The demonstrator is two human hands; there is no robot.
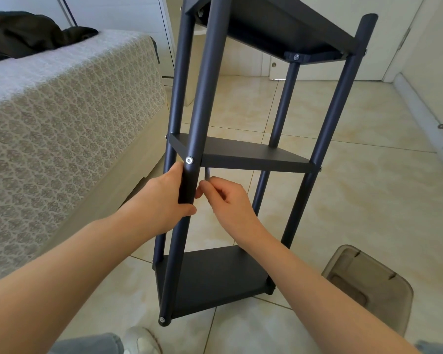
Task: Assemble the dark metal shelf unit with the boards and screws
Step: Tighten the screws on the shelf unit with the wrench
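1. The left hand grips the near post of the dark metal shelf unit. Its fingers and thumb are curled round the tube just below a silver screw head.
2. The right hand is just to the right of the near post. Its fingertips are drawn together in a narrow pinch on a thin grey metal tool. The tool stands upright beside the post, and its upper end reaches the underside of the middle board.
3. The middle board meets the near post at that screw head. The bottom board sits low, near the post's foot, and the top board is high above and partly cut off by the frame.
4. A second screw shows at the foot of the near post. A third screw sits in a corner bracket of the top board, up and to the right of the post.
5. The shelf unit stands on a glossy cream tiled floor.
6. To the left of the near post is a bed with a patterned cover, and a dark garment lies on its far end.
7. To the lower right of the near post, a translucent brownish plastic container rests on the floor.
8. Below the post's foot, a pale shoe and a denim-clad knee show at the bottom edge.
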